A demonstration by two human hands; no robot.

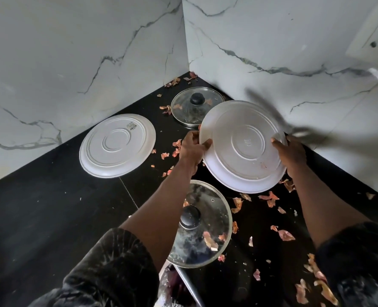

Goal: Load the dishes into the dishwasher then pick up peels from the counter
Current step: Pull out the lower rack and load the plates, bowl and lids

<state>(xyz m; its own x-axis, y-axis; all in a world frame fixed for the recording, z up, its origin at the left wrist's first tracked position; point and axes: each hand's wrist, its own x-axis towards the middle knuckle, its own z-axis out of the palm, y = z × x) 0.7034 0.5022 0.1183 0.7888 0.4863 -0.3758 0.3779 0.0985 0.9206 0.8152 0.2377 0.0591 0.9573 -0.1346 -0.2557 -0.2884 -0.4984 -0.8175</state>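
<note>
The black counter (50, 218) runs into a marble corner, and the dishwasher is nowhere in sight from here. Biggest of the dishes is the white plate (243, 147) held underside-up and tilted just off the counter at about two o'clock. A second plate (117, 145) lies face down at ten. One glass lid (208, 220) sits at six under the forearms, and another lid (197, 106) at twelve. The left hand (191, 149) grips the held plate's rim at its nine o'clock edge, thumb on top and fingers curled beneath. The right hand (291, 154) clamps the opposite rim at three. I'd keep both grips firm, lift clear before turning, and swing wide of the near lid's knob. Onion peels (285, 234) lie scattered mostly from three to five; those wait until the dishes are loaded.
</note>
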